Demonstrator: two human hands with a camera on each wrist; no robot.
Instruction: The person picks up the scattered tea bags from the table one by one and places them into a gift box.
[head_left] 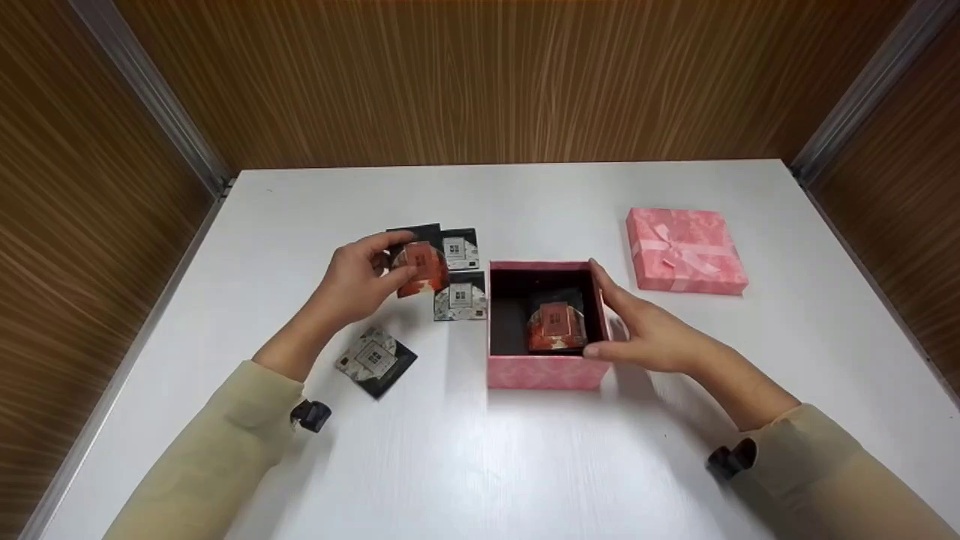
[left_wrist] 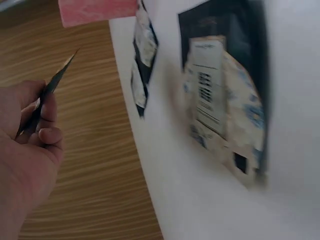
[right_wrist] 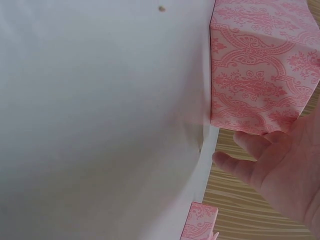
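Observation:
My left hand [head_left: 356,277] pinches a flat orange-and-black sachet [head_left: 421,268] between thumb and fingers, above the table left of the box. In the left wrist view that sachet [left_wrist: 48,95] shows edge-on. The open pink gift box [head_left: 544,373] has another orange-and-black sachet [head_left: 556,326] inside, towards its right side. My right hand [head_left: 649,330] grips the box's right side, fingers at the back corner and thumb at the front one. Underneath, the right wrist view shows that hand [right_wrist: 285,165] against the patterned box wall [right_wrist: 255,80].
White-and-black floral sachets lie left of the box: one [head_left: 461,249] behind, one [head_left: 460,296] beside the box wall, and one [head_left: 376,361] nearer me under my left forearm. The pink lid [head_left: 686,251] with a ribbon bow lies at the back right. Wood-grain panels [head_left: 487,82] surround the table.

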